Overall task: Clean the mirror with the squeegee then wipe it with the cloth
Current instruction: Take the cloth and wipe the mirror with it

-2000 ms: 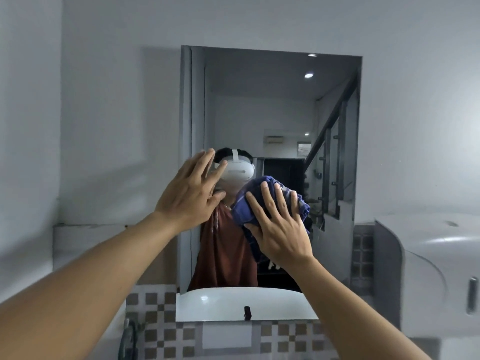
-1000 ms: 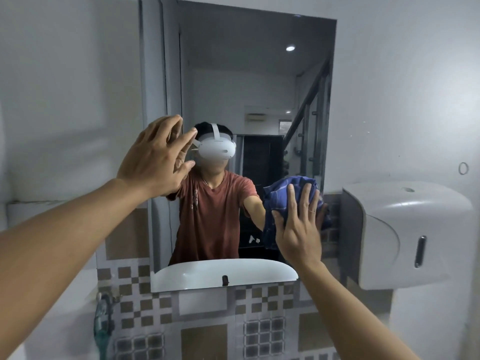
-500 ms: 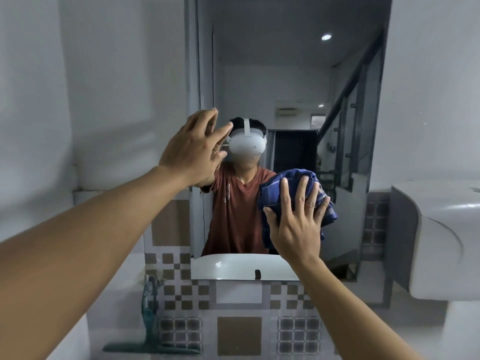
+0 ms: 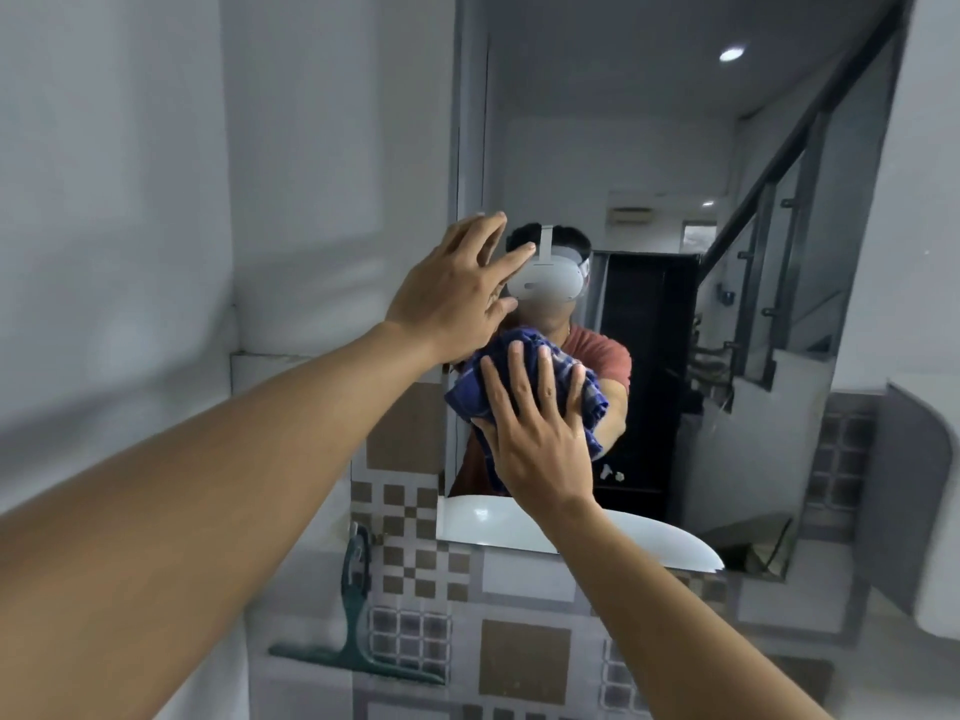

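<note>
Fingers of the right hand were spread wide, pressing the bunched dark-blue woven cloth flat against the lower middle of the frameless rectangular wall mirror; the left hand was raised just above it, fingers loosely fanned and gripping nothing, its tips at or very near the glass, though contact could not be confirmed; the green plastic squeegee stood set aside against the checked brown-and-white tiled wall below the mirror's left corner, so the squeegee stage looked finished and wiping was the step in hand.

The cloth looked soft, light and limp; it would likely bunch or slide under uneven pressure, so a broad open palm over its centre seemed the sound way to hold it; the glass was hard, smooth and breakable, calling for even pressure.

Compared with half a second before, the cloth and right hand sat further left and higher on the glass, close under the left hand; the left hand had kept its raised pose.
</note>
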Tool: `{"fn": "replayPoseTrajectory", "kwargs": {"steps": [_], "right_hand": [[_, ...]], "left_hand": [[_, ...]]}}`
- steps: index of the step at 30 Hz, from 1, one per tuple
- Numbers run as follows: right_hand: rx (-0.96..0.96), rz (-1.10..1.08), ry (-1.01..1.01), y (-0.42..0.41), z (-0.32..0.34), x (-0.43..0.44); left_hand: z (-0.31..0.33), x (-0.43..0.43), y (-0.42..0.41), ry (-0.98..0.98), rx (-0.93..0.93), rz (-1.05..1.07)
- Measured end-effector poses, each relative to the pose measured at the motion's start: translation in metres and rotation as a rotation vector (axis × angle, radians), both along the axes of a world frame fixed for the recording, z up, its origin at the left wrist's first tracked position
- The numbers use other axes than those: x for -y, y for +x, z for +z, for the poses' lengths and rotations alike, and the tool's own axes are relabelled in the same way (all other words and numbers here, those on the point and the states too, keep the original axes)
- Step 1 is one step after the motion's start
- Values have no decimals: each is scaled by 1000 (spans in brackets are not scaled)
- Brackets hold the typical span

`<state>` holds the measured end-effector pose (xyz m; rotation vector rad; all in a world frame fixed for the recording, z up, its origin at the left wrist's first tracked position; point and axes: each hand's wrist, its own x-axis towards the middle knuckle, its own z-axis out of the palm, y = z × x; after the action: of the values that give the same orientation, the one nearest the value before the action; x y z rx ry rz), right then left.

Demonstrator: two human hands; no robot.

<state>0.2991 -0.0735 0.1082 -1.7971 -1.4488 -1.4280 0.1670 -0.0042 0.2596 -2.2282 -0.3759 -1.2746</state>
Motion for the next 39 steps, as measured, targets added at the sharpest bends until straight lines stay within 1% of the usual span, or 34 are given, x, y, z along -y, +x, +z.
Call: {"fn": "replayPoseTrajectory", "kwargs": {"steps": [3,9,12,19,24,31,34,39], "right_hand": [[126,53,-36,-9,-4,-10],[263,78,-191,-2,-27,-7],[268,57,-241,10,-45,9],[182,-23,-214,44,-49,47],[112,-61,-165,66,-35,68],[-97,-129,-79,97,-23,98],[-202,-130,-1,112,-22,110],[-432,-133,119,131,-25,129]], "left_hand": [[1,1,-3,2,-13,9],[0,0,-5,1,-29,22],[-7,-2,-5,-9,-19,34],[-48,0,-2,-1,42,37],[-70,5,7,-25,9,4],[-77,7,11,-36,30,17],[-78,9,13,-41,31,16],[-78,9,12,-40,36,11]]}}
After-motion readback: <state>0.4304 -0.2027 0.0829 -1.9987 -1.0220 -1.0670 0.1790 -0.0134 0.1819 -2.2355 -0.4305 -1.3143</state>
